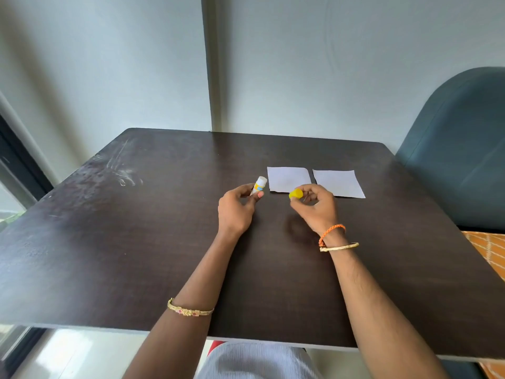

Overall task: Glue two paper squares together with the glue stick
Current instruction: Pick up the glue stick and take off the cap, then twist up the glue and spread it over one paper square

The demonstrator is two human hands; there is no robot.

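Note:
Two white paper squares lie flat side by side on the dark table [136, 242]: the left square [287, 177] and the right square [338, 183], a narrow gap between them. My left hand [236, 209] holds the uncapped glue stick [259, 185], its white tip pointing up and away, just left of the left square. My right hand [317, 205] pinches the yellow cap [296, 193] over the near edge of the left square. The cap is off the stick, and the two hands are apart.
A teal padded chair [464, 160] stands at the table's right side. An orange patterned cloth [489, 250] shows past the right edge. A pale wall rises behind the far edge. Scuff marks whiten the table's far left area.

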